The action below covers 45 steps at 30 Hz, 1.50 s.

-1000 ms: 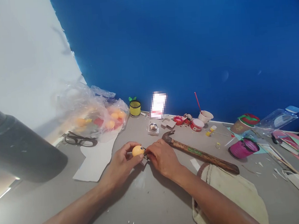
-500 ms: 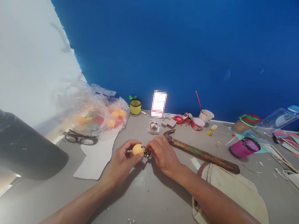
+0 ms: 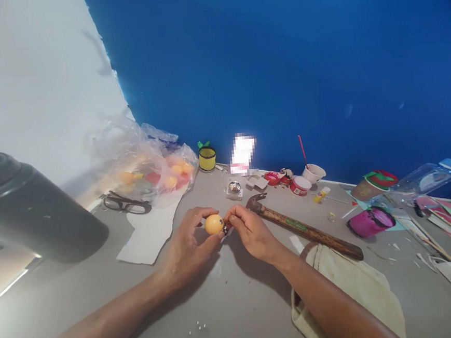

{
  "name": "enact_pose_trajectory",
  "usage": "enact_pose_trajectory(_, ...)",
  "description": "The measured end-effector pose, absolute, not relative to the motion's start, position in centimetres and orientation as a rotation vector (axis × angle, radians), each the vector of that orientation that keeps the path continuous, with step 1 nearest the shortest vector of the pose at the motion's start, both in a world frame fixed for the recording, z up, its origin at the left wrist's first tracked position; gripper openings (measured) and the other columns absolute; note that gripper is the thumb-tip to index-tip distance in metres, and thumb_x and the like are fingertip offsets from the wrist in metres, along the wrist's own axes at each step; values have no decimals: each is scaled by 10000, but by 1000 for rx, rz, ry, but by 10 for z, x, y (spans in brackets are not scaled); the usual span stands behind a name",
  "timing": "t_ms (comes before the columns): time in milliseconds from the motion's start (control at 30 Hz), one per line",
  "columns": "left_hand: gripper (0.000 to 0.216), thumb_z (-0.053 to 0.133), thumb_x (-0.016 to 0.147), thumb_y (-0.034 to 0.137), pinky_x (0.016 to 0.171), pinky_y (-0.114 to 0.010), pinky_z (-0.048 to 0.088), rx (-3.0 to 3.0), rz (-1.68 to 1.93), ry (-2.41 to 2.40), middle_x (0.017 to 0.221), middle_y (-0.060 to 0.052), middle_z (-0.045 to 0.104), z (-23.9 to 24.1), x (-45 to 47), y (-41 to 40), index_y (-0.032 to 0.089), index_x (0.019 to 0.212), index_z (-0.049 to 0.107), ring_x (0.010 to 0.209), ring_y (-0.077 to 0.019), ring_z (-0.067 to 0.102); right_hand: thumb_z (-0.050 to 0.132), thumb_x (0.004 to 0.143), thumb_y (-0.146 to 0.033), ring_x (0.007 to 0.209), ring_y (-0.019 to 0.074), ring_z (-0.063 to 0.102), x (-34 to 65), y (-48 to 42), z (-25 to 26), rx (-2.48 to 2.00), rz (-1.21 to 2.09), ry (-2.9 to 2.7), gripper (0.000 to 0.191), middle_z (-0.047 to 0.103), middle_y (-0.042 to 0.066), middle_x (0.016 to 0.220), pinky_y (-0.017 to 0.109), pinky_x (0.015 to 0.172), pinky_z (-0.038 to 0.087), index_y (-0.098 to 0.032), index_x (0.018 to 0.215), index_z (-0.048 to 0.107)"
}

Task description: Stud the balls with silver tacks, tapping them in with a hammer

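My left hand (image 3: 194, 236) grips a small yellow ball (image 3: 213, 224) between thumb and fingers, above the middle of the table. A dark spot marks the ball's right side. Small dark, shiny bits (image 3: 225, 228) sit against that side, between the ball and my right fingertips; what they are is too small to tell. My right hand (image 3: 250, 232) is closed in a pinch right beside the ball, and whatever is between its fingertips is hidden. Just beyond the hands stands a little clear box with silvery beads (image 3: 234, 187). A claw hammer (image 3: 304, 228) lies to the right of my right hand.
Left are a large dark cylinder (image 3: 37, 204), eyeglasses (image 3: 124, 203), white paper (image 3: 148, 237) and a plastic bag (image 3: 159, 174) of yellow and red things. Along the wall stand a yellow pot (image 3: 207, 160) and a paper cup (image 3: 314, 173). A cream cloth (image 3: 348, 289) lies under my right forearm.
The ball has turned slightly, showing more of its dark spot. My right fingers have drawn a little away from it and pinch more tightly. The whole view has shifted slightly.
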<state>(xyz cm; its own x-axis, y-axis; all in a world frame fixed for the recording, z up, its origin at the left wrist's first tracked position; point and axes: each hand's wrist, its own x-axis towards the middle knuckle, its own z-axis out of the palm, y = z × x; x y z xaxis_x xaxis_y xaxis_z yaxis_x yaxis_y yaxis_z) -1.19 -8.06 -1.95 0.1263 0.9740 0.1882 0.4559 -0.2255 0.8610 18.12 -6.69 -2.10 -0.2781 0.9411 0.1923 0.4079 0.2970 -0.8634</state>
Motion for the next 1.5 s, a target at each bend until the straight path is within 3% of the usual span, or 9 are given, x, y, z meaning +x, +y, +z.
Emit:
enact_pose_trajectory(233,326,647,840,382,947,-380,526,1806,1063,1310,1173,-43,679,-18,-11,-82,259,1140,668,1092,-229,645,516,977,-409,735,165,574,180,-66,-20,-1171,1113,-1647,263,625,4,773,293,685,429,-207,959,683)
enact_pose_trajectory(367,388,637,861,443,878,-360,565,1723,1024,1298,1234,-58,684,-16,-11,-82,256,1199,672,1113,-243,654,568,942,-501,717,168,549,181,-64,-26,-1242,1170,-1501,333,636,25,790,288,623,416,-207,955,725)
enact_pose_trajectory(467,442,627,876,490,797,-333,587,1677,1013,1267,1279,-68,677,-17,-12,-83,252,1247,662,1121,-253,662,665,860,-606,676,150,502,181,-63,-26,-1206,1282,-1309,407,590,14,754,275,586,413,-203,886,720)
enact_pose_trajectory(567,443,633,888,493,813,-325,588,1686,1015,1234,1300,-63,677,-19,-13,-82,261,1264,663,1158,-256,656,776,742,-666,699,148,502,179,-64,-22,-1092,1443,-1100,485,568,11,730,246,545,396,-194,810,687)
enact_pose_trajectory(700,404,660,882,457,913,-357,569,1731,1046,1213,1270,-63,694,-21,-14,-82,260,1233,687,1159,-256,656,905,604,-605,681,139,511,179,-64,-17,-1025,1648,-875,524,619,27,709,214,493,346,-174,803,683)
enact_pose_trajectory(833,392,676,871,423,901,-371,567,1746,1047,1209,1269,-71,693,-20,-13,-82,255,1225,697,1123,-251,661,979,526,-493,639,109,468,181,-62,-14,-1042,1672,-754,532,594,3,665,189,469,311,-149,840,721)
enact_pose_trajectory(1133,402,689,862,412,908,-363,571,1720,1022,1228,1293,-66,690,-20,-14,-81,262,1236,692,1159,-253,655,977,567,-482,639,105,462,184,-61,-13,-971,1715,-724,466,597,5,675,188,470,322,-165,784,713)
enact_pose_trajectory(1333,414,656,902,423,1003,-367,551,1701,1051,1153,1333,-66,686,-24,-13,-80,258,1281,668,1212,-250,653,980,567,-490,586,89,433,186,-62,-13,-916,1806,-794,462,570,-14,612,188,464,283,-167,705,679)
enact_pose_trajectory(1500,446,647,904,423,965,-360,579,1622,1030,1127,1294,-83,704,-22,-11,-81,230,1306,648,1097,-237,708,955,636,-451,626,100,504,187,-65,-15,-863,1847,-922,390,644,12,684,198,499,319,-170,813,752)
